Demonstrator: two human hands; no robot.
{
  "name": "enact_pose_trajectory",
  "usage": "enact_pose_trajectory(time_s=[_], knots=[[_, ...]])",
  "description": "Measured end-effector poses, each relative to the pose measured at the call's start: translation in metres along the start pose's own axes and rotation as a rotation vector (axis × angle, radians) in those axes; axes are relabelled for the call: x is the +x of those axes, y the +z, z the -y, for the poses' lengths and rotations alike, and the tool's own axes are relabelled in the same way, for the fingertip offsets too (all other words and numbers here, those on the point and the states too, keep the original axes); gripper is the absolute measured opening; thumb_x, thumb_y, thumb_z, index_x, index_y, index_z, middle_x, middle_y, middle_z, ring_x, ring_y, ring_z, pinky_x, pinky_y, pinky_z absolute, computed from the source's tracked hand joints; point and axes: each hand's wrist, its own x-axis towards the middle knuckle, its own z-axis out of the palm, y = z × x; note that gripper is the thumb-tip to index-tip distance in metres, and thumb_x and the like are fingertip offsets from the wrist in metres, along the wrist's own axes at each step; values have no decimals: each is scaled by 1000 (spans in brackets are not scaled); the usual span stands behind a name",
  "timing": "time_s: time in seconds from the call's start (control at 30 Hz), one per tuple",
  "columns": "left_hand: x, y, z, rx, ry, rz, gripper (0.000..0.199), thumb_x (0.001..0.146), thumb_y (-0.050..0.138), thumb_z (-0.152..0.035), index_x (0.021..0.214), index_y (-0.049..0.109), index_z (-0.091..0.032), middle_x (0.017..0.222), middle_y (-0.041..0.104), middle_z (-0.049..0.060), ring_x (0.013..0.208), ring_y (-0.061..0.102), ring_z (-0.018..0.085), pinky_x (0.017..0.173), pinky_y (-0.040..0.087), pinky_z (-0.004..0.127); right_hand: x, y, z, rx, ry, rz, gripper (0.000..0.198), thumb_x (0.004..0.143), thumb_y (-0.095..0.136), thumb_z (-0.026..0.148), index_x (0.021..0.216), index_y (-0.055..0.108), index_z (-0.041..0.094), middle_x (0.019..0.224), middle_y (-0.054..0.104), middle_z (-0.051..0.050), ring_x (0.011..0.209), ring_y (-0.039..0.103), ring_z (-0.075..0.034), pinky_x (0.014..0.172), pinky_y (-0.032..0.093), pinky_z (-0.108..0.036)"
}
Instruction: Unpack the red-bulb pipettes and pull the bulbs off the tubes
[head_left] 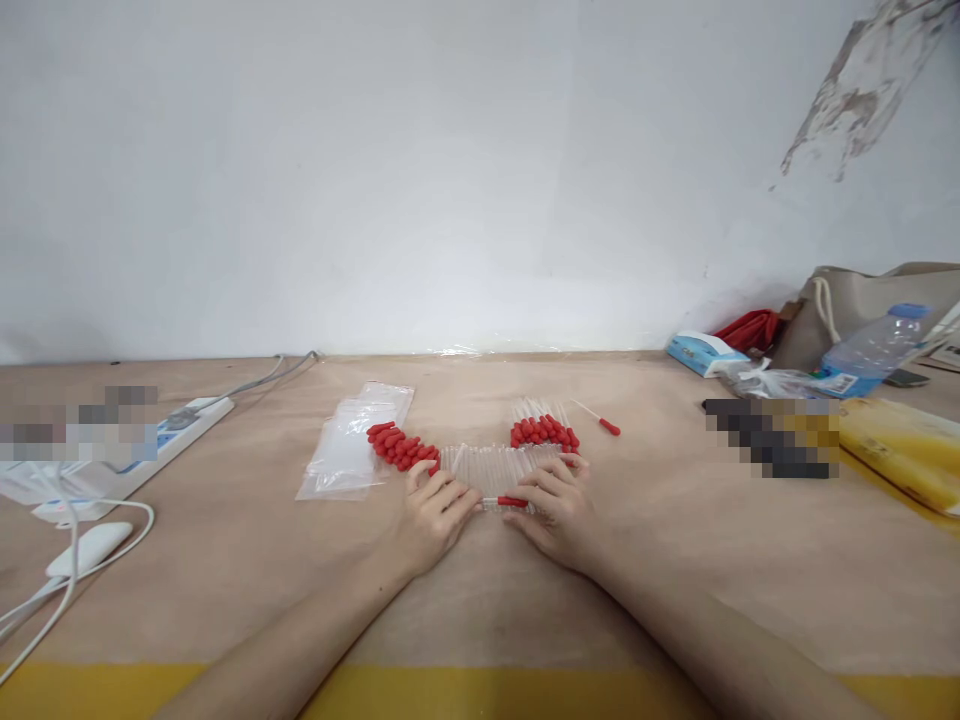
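Note:
Between my two hands lies a dropper (512, 501) with a thin clear tube and a red rubber bulb. The fingers of my left hand (439, 515) pinch its tube end, while my right hand (556, 510) closes on the bulb end. Just behind it a row of clear glass tubes (491, 468) lies side by side. A heap of red rubber bulbs (401, 447) sits beyond my left fingers. Behind my right hand is a bundle of red-bulbed droppers (541, 430), their tubes pointing to the wall. Another single dropper (609, 426) lies apart to the right.
Clear plastic bags (349, 450) are stacked left of the bulbs. A power strip (180, 440) and white cables are at the far left. On the right are a tissue pack (705, 353), a water bottle (874, 355), a yellow package (900, 455) and a beige bag (847, 300).

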Motion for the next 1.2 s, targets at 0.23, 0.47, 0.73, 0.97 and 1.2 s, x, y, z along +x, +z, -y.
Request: enact_pose_trajectory(time_s=[0.23,0.47,0.73,0.97,1.2], knots=[[-3,-4,-2,-4,39,17,12,83,49,-16,84,61,-20,60,58,-1,66,52,13,82,32,37,2,-7,2,-97,-105,80,15,82,53,28,73,64,22,60,56,1,68,47,-13,89,22,-40],[-4,-6,-3,-34,72,39,13,84,47,-16,83,60,-19,62,57,-1,66,52,12,76,33,33,6,-16,1,-39,-146,152,18,83,49,26,71,62,21,60,56,2,69,47,-12,91,21,-42],[-7,-6,-1,-69,80,21,13,84,46,-14,84,59,-18,62,57,0,61,50,12,68,36,31,8,-27,0,64,-118,234,16,83,48,25,74,62,23,65,59,2,74,50,-13,93,19,-44],[-24,-10,40,-53,-227,-72,28,87,39,-16,111,54,-20,82,57,6,75,55,15,69,47,28,2,-41,-71,58,567,-83,28,80,45,38,82,66,19,78,65,-5,69,55,-16,69,40,-31],[-17,6,36,-72,-241,-41,38,85,33,-7,120,47,-17,87,50,6,83,54,15,75,49,29,-9,-33,-108,46,943,102,24,68,52,31,81,67,17,69,65,-5,61,59,-17,57,42,-27]])
